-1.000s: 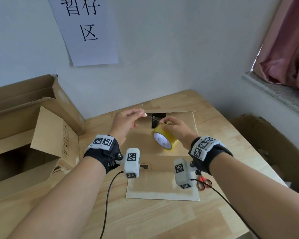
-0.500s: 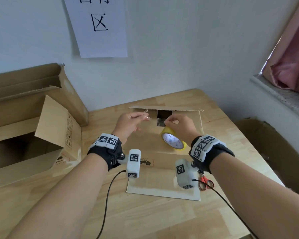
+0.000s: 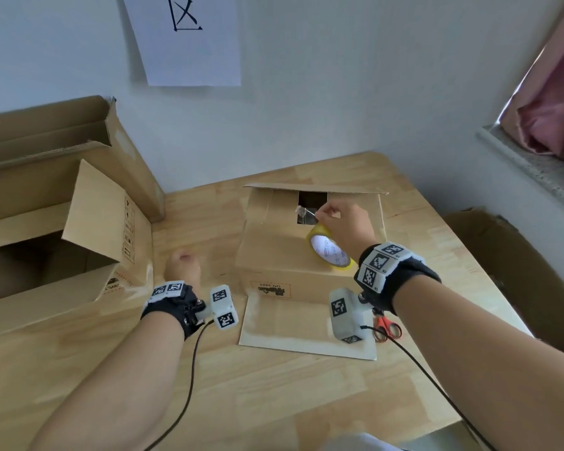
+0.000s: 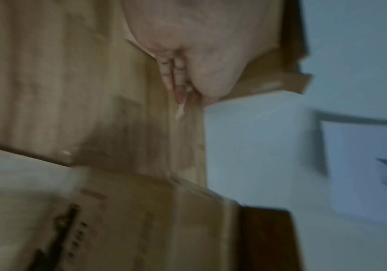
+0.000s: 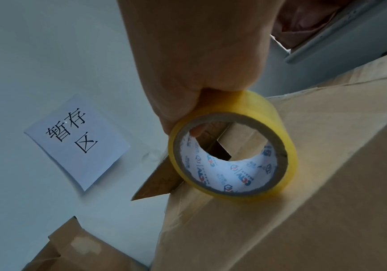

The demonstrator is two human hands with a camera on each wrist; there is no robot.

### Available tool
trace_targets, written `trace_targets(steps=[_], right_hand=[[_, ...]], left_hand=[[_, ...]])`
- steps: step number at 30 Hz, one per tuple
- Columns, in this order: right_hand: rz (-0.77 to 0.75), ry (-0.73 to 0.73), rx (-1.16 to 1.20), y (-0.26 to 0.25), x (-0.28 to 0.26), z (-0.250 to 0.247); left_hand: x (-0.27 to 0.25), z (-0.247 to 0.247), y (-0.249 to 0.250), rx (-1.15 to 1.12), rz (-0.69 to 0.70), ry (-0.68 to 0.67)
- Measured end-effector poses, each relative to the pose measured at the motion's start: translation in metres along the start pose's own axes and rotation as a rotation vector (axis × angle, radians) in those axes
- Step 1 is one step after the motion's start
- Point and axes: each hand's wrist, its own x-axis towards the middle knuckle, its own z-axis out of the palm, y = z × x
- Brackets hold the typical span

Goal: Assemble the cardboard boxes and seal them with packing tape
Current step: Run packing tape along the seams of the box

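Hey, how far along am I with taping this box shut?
Done: the box stands formed on the table. In hand: your right hand holds the yellow tape roll on top, pinching its loose end; your left hand is off to the side. Left: a gap between the flaps shows no tape across it yet.

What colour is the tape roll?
Yellow, with a white printed core; the tape roll shows best in the right wrist view.
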Motion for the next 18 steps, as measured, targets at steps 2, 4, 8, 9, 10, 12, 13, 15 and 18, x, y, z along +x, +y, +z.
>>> trace_targets(steps=[2,4,8,9,10,12,13,15,18], right_hand=[[0.000,0.013,-0.007,0.000,-0.002,0.001],[-0.002,0.024,-0.015,-0.002,-0.003,0.002],[-0.008,0.051,-0.035,-0.003,-0.003,0.002],[-0.005,0.056,-0.034,-0.003,-0.003,0.002],[-0.004,0.060,-0.035,-0.003,-0.002,0.002],[-0.005,0.060,-0.042,-0.003,-0.001,0.003],[-0.007,0.058,-0.044,-0.003,-0.001,0.004],[-0.008,0.052,-0.042,-0.003,-0.002,0.004],[0.000,0.055,-0.035,-0.003,-0.003,0.003]], left_hand=[[-0.001,0.000,-0.034,0.161,-0.070,-0.163],[-0.005,0.008,-0.055,0.354,-0.080,-0.313],[-0.011,0.021,-0.072,0.538,-0.058,-0.427],[-0.010,0.022,-0.074,0.572,-0.044,-0.423],[-0.010,0.021,-0.076,0.615,-0.037,-0.426],[-0.010,0.020,-0.078,0.716,-0.011,-0.437],[-0.011,0.020,-0.079,0.747,0.001,-0.447],[-0.012,0.021,-0.083,0.774,0.000,-0.482],[-0.016,0.021,-0.080,0.793,0.013,-0.554]])
